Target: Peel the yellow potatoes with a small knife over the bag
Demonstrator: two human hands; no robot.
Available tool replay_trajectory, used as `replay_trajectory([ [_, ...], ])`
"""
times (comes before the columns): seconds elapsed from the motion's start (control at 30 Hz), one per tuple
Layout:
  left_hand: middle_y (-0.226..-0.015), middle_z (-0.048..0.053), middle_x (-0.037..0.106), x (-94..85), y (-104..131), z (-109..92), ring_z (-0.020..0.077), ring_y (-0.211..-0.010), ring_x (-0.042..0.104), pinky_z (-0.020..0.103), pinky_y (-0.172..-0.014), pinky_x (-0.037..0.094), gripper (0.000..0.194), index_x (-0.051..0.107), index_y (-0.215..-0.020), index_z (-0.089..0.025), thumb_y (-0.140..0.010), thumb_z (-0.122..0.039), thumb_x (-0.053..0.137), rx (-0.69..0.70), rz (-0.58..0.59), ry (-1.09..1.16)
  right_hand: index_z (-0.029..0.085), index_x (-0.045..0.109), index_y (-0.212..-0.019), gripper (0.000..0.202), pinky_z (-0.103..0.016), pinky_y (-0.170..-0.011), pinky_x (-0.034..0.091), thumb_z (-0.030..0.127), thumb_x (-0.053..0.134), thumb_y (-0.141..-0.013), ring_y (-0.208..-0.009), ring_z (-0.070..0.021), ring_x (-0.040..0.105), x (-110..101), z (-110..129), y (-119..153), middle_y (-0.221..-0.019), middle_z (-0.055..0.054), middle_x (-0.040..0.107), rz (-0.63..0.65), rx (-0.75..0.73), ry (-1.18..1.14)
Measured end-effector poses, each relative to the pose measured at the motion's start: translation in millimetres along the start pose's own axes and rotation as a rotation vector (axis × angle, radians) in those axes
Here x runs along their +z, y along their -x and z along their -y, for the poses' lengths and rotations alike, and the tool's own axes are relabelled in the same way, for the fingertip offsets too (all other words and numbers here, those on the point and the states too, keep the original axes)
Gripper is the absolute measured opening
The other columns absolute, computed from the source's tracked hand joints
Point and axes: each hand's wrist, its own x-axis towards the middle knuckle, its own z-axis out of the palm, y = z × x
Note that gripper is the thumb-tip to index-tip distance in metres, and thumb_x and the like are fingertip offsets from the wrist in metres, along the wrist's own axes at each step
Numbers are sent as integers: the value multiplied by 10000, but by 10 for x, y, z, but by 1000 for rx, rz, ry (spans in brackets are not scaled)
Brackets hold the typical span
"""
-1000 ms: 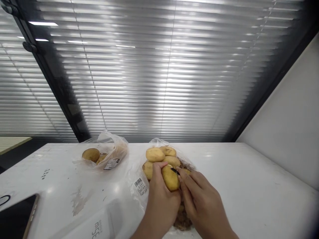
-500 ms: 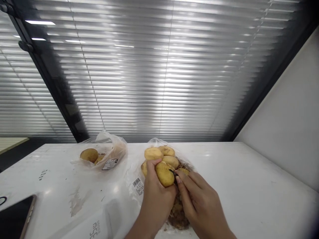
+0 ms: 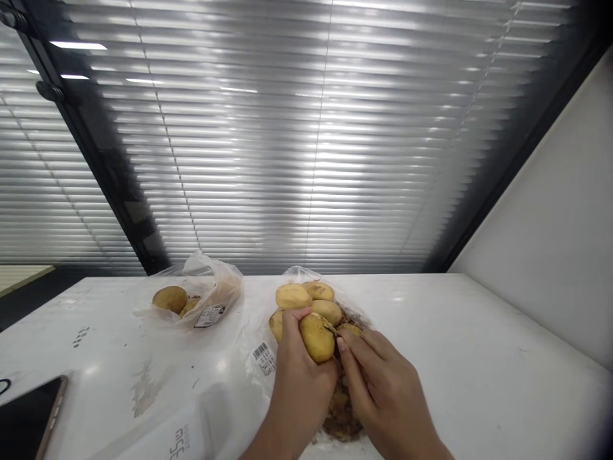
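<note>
My left hand [image 3: 306,383] is wrapped round a yellow potato [image 3: 317,338], partly peeled, with a pale frayed patch at its top. Pinched in the fingers of my right hand [image 3: 383,377] is a small, thin, dark tool [image 3: 331,329]; its tip touches the potato's right side, and most of it is hidden. Just behind my hands, several peeled potatoes [image 3: 294,296] lie on a clear plastic bag [image 3: 262,358] with a barcode label. Brown peelings [image 3: 342,415] are heaped below and between my hands.
A second plastic bag [image 3: 227,284] at the back left holds unpeeled potatoes [image 3: 169,299]. A dark-screened phone [image 3: 31,418] lies at the front left, near a white printed packet or box [image 3: 167,437]. White tabletop [image 3: 454,358] stretches right to a wall; window blinds [image 3: 287,128] stand behind.
The potato has turned slightly in my left hand, and the tool's tip has shifted a little along its side. Both hands keep their hold; the view has moved slightly.
</note>
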Motion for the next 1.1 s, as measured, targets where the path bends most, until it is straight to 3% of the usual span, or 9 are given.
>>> replay_trajectory([
  [0.23,-958,30,632,5,6,-19,227,-891,640,346,-817,524,502,483,-1098,-229,-679,-102,729,-41,-9,29,182,593,-783,224,-256,-596,451,140,480,-972,-652,-143,545,-12,2,2,-708,-17,565,10,-12,7],
  [0.43,-981,35,633,32,21,1,227,-883,636,349,-815,520,491,475,-1096,-231,-692,-88,713,-25,-17,42,131,676,-1027,198,-276,-628,487,141,484,-977,-702,-170,555,48,-14,32,-753,-46,585,-25,-62,119],
  [0.67,-988,33,634,31,28,-56,229,-895,633,343,-814,508,504,466,-1091,-232,-674,-28,660,-38,8,35,74,667,-1108,245,-324,-622,503,102,466,-971,-704,-196,500,83,-19,72,-745,-69,574,-63,-103,228],
  [0.97,-1056,78,616,36,27,-36,261,-932,624,409,-846,496,437,431,-1153,-225,-786,-165,661,-10,-10,-120,114,640,-1080,198,-303,-660,553,121,462,-993,-748,-188,607,150,20,106,-817,-88,663,-143,-94,223],
  [1.1,-1080,88,626,49,52,-28,271,-931,639,429,-838,502,458,435,-1196,-219,-803,-244,668,1,-53,-182,101,649,-1046,223,-273,-589,543,173,439,-1021,-682,-173,651,160,45,96,-779,-83,698,-189,-95,234],
])
